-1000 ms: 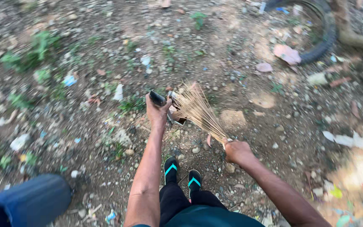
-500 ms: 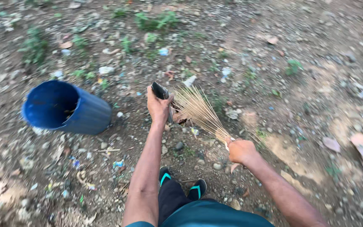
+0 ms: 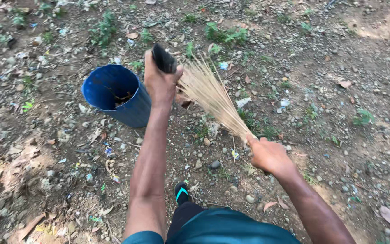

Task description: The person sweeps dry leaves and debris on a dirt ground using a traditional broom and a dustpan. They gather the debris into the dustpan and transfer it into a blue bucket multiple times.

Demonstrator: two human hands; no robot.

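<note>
Blue bucket (image 3: 113, 92) now sits just beside our left hand (image 3: 161, 81), clutching a dark scoop (image 3: 163, 58); our right hand (image 3: 269, 156) grips the broom (image 3: 213, 95).

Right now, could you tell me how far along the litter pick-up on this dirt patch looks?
Done: some debris already lies inside the blue bucket. In hand: the left hand grips a dark flat piece next to the bucket's rim, and the right hand holds the stick broom by its bound end. Left: scraps and leaves dot the ground, so plenty probably remains.
</note>
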